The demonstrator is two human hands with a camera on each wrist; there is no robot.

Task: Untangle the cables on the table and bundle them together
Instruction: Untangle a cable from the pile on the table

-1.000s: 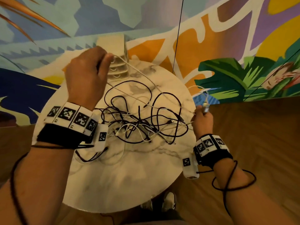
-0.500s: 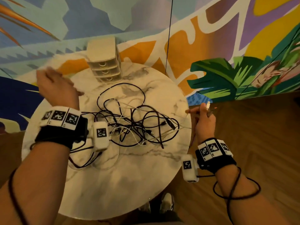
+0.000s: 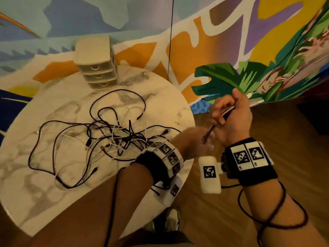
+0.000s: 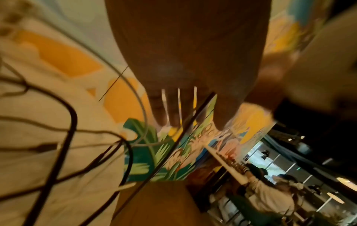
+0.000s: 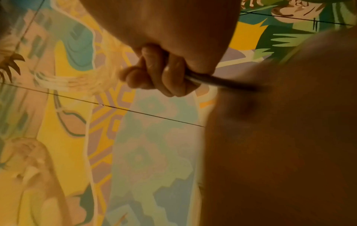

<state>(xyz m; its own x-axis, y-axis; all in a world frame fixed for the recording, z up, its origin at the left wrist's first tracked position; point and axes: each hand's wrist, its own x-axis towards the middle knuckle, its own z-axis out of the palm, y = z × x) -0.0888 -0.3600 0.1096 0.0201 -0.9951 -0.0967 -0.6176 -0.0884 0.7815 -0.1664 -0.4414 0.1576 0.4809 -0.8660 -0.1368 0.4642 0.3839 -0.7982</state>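
Observation:
A tangle of black and white cables (image 3: 115,138) lies in the middle of the round marble table (image 3: 71,202). Past the table's right edge, my right hand (image 3: 229,114) grips a few pulled-out cables (image 3: 226,111); a white plug (image 3: 249,95) sticks out beyond the fist. The right wrist view shows the right hand's fingers (image 5: 162,73) curled round the dark cable (image 5: 222,82). My left hand (image 3: 195,145), blurred, reaches across just below the right hand, at the black cable's lower end (image 3: 209,133). Its fingers (image 4: 173,110) look straight and spread, with a dark cable (image 4: 164,160) running between fingers and thumb.
A small cream drawer unit (image 3: 96,68) stands at the table's far edge against the painted mural wall. Wooden floor lies to the right and below, with my shoes (image 3: 170,221) under the table's near rim. People (image 4: 270,191) sit in the background of the left wrist view.
My left hand has swung from the far left of the table across to the right, beside the right hand. The right hand has kept its hold on the cables.

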